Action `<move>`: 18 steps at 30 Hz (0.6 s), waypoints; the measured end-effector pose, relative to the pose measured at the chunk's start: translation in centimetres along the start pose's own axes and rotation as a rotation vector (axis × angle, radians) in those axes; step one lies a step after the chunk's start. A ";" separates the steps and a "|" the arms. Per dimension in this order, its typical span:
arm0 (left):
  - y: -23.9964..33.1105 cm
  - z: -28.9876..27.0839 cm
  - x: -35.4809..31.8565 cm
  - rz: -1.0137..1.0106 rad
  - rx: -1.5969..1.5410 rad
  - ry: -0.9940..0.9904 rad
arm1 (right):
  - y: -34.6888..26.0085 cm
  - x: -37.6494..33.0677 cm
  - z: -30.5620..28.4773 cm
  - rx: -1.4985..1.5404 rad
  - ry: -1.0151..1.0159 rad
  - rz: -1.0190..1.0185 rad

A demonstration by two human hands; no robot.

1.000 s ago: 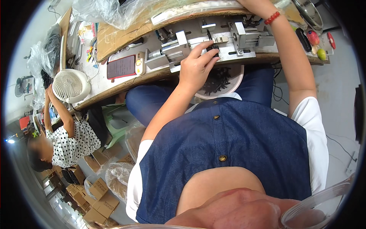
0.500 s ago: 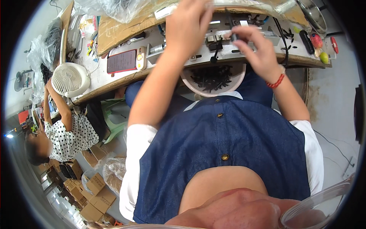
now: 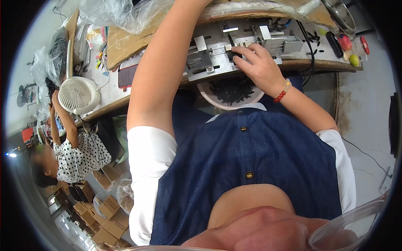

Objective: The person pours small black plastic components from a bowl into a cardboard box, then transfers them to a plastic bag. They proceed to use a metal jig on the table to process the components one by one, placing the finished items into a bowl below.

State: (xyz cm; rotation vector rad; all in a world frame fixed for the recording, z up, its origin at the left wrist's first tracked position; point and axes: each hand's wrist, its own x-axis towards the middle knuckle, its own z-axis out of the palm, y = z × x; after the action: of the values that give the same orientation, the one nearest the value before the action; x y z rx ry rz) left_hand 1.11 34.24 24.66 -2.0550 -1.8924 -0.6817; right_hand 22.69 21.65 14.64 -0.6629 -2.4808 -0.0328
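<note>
My left forearm (image 3: 161, 62) reaches up over the bench and leaves the picture at the top edge; the hand itself is out of sight. At a metal clamping fixture (image 3: 200, 69) on the bench, my right hand (image 3: 261, 69) is bent with thumb and forefinger together at a small black part (image 3: 231, 55) set by the fixture's middle block. The fingers partly hide that part. A thin black piece (image 3: 230, 39) stands up just behind it. Beneath the bench edge, a pale basket (image 3: 204, 93) holds many small black pieces (image 3: 232, 90).
Left on the bench are a phone (image 3: 125, 77), a white fan (image 3: 79, 95) and cardboard (image 3: 125, 46) under clear plastic. Black cables (image 3: 307, 37), loose black pieces, a lime-green fruit (image 3: 354, 61) and a metal bowl (image 3: 341, 14) lie right. Another person (image 3: 79, 154) works farther left.
My left hand has gone from above the fixture up past the top edge. My right hand has moved left and down onto the fixture's middle with the small black part.
</note>
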 end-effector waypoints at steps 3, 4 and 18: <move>-0.3 0.1 -0.6 0.027 -0.025 0.034 | 0.2 0.1 -0.3 -0.041 -0.005 -0.019; -0.3 0.1 -0.7 0.033 -0.045 0.026 | 0.5 0.3 -0.6 -0.011 -0.006 -0.013; 0.2 -2.9 -13.0 -0.106 -0.894 0.081 | 13.6 16.4 -1.5 -0.200 0.080 -0.112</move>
State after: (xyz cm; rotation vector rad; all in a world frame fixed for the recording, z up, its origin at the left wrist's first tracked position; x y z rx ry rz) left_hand 0.33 21.56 20.59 -2.3095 -1.8305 -1.8691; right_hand 18.07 40.79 23.05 -0.5913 -2.4546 -0.3473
